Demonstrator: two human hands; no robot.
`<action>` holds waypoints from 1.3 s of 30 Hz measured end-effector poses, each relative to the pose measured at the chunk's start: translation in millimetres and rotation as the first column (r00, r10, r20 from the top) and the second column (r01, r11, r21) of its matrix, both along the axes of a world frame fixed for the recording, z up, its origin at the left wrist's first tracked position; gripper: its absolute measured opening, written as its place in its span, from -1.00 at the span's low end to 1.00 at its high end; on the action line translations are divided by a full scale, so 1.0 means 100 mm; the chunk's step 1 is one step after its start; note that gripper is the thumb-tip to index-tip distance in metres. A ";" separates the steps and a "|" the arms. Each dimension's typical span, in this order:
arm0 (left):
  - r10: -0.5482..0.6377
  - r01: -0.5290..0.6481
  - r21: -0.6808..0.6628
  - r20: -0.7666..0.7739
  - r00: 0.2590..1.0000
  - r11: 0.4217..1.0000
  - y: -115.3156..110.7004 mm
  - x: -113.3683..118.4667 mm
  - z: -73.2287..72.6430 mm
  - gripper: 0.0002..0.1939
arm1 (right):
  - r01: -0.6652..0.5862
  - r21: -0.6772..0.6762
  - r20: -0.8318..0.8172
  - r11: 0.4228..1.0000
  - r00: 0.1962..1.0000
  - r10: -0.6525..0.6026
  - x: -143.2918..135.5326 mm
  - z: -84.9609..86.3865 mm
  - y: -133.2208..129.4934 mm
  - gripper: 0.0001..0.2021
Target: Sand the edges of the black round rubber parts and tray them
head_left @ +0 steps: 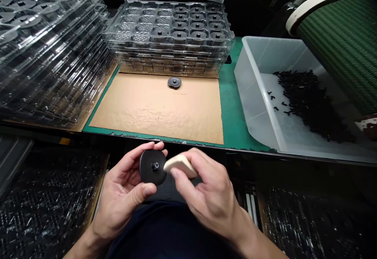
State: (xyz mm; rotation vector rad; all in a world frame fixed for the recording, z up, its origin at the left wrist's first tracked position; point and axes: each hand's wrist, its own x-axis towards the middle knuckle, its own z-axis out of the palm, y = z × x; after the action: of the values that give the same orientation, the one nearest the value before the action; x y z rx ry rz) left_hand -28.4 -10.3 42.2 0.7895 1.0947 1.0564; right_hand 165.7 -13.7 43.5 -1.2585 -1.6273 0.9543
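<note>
Black disc (149,168) in L hand (122,192), cream pad (182,165) in R hand (210,192).
L hand curled, gripping rim; R hand pinched closed on pad, w/ pad's tip nr disc's R edge.

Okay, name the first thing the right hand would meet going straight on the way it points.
Probably the round black disc with a central stud, in the left hand; the cream-coloured pad in the right hand points at it, though depth is unclear.

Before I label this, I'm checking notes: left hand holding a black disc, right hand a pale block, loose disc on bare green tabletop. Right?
No: the head view shows the loose disc on the cardboard. The left hand holds the black disc, the right hand the pale block.
</note>
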 end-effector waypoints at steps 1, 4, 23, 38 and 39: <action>-0.004 0.004 -0.006 0.005 1.000 1.000 0.01 0.00 0.00 -0.33 | 0.063 0.047 0.044 0.997 0.997 -0.065 0.01 -0.04 0.02 -0.84; -0.037 0.037 -0.023 0.037 0.999 0.999 0.03 -0.01 0.00 -0.33 | 0.161 -0.005 0.002 0.987 0.987 -0.161 0.05 -0.13 0.03 -0.87; -0.079 0.083 -0.047 0.081 0.994 0.995 0.03 -0.05 -0.13 -0.45 | -0.034 -0.075 -0.041 0.997 0.999 0.031 -0.03 -0.01 0.04 -0.84; 0.021 0.026 -0.181 0.254 0.967 0.983 0.09 0.00 -0.15 -0.63 | -0.082 -0.062 0.096 0.995 0.991 0.088 -0.01 -0.06 0.09 -0.77; 0.015 0.034 -0.184 0.260 0.966 0.982 0.10 0.00 -0.15 -0.63 | -0.111 -0.068 0.095 0.991 0.988 0.117 -0.02 -0.06 0.09 -0.78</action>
State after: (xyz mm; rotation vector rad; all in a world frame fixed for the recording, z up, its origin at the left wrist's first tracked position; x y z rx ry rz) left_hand -28.5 -0.5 27.5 0.4895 0.9473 1.0012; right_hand 164.1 -4.3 37.7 -1.2840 -1.7749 1.0345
